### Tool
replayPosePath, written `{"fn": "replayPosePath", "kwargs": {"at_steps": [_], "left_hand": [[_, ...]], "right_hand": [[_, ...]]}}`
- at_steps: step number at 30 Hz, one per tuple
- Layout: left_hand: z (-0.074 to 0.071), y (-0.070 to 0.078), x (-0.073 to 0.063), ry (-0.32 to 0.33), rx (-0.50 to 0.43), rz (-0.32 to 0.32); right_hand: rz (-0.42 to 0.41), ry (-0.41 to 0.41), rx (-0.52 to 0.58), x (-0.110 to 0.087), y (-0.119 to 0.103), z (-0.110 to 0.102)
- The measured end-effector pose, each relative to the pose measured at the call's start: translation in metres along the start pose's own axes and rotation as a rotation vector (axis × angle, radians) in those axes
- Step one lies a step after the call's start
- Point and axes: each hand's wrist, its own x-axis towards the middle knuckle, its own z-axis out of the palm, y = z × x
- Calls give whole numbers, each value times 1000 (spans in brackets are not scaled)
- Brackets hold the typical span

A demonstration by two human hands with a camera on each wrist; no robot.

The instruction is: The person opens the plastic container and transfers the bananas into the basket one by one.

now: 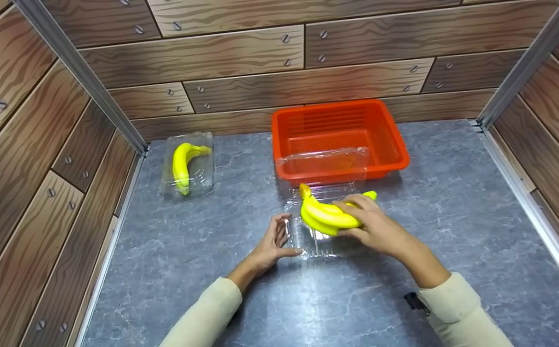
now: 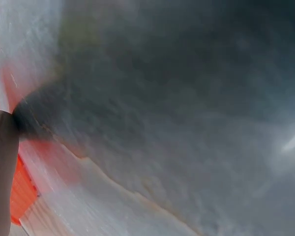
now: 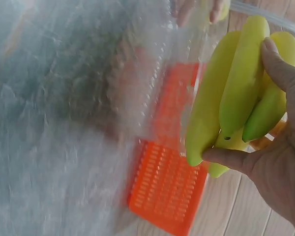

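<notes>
My right hand [image 1: 375,225] grips a bunch of yellow bananas [image 1: 327,217] with green tips, held over a clear plastic clamshell container [image 1: 308,243]. In the right wrist view, the thumb and fingers spread around several bananas [image 3: 243,78] of the bunch. The clamshell stands with its lid [image 1: 327,159] raised at the back, overlapping the red basket in the head view. My left hand [image 1: 272,243] holds the container's near left corner, thumb at the front and bent fingers along the left side. The left wrist view is mostly dark and blurred, with one finger [image 2: 2,172] at its edge.
A red plastic basket [image 1: 397,144] stands at the back, behind the clamshell. Further left, another clear container [image 1: 204,178] has a yellow banana [image 1: 180,166] in it. Wood-patterned walls [image 1: 240,72] border the grey marbled tabletop [image 1: 173,270] at the back and sides.
</notes>
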Motion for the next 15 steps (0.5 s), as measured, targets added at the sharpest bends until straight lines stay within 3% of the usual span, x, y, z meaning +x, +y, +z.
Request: {"fn": "replayPosePath", "kwargs": {"at_steps": [15], "left_hand": [[0,-2,1,-7,38,39]], "right_hand": [[31,191,29,-22,23,-36]]}}
